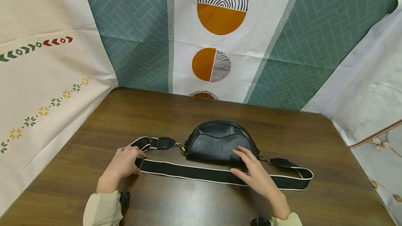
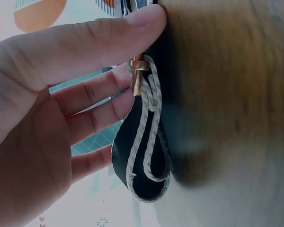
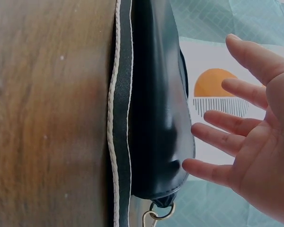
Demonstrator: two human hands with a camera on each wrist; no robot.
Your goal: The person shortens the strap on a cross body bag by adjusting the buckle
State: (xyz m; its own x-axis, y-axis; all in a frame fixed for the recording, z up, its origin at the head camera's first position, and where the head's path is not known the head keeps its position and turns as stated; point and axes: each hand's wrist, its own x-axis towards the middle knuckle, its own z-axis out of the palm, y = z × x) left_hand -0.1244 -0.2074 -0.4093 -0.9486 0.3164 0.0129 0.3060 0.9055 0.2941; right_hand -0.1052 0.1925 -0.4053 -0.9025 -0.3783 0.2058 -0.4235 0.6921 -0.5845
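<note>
1. On my feeds, the black bag [image 1: 220, 142] sits about midway between the table's [image 1: 150, 111] left and right edges, the far edge well behind it.
2. Its white-edged strap [image 1: 194, 172] is clipped at both ends by the gold clasps, left [image 1: 180, 144] and right [image 1: 263, 157], and runs along the bag's near side.
3. My left grip [image 1: 124, 163] is closed round the strap's left bend, thumb on one side and fingers on the other, beside a metal slider [image 2: 138, 71]; I can't tell how firmly.
4. My right grip [image 1: 255, 175] is released, fingers spread over the strap and the bag's front; I can't tell whether the fingertips touch.
5. I judge the step in hand to be arranging the strap, with the left bend being handled.
6. To me, the next move calls for a steady left hold and light right-side support, so that pulling the strap wouldn't drag the bag.
</note>
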